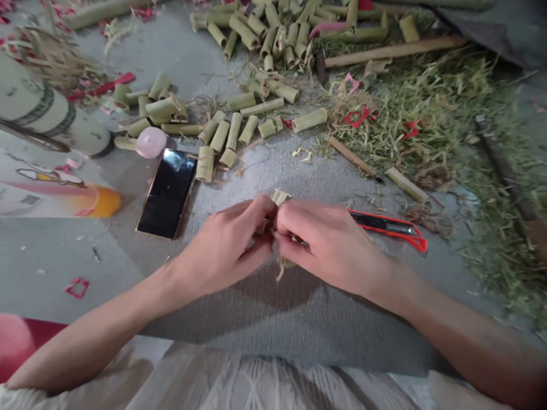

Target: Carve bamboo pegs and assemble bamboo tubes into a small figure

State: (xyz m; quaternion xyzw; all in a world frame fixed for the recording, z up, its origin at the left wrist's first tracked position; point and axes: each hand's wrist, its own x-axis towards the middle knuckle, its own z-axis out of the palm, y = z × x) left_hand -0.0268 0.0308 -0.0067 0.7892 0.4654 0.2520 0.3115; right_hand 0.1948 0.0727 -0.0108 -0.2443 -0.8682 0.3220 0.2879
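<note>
My left hand (221, 242) and my right hand (334, 244) meet over the middle of the grey table, fingers pinched together. Between them a small pale green bamboo piece (281, 197) pokes out at the top; most of it is hidden by my fingers. Below the fingertips hangs a short end of brown twine (280, 270), and whether it is wrapped around the piece cannot be seen. A red box cutter (388, 225) lies partly behind my right hand. To the left of my left hand rests a dark-screened phone (166, 193).
Several cut bamboo tubes (219, 136) lie beyond my hands, with a bigger pile (268, 28) farther back. Green shavings (432, 116) cover the right side, near a wooden-handled tool (515, 192). A thin wooden-handled tool (353, 156) and a pink round object (151, 142) also lie there.
</note>
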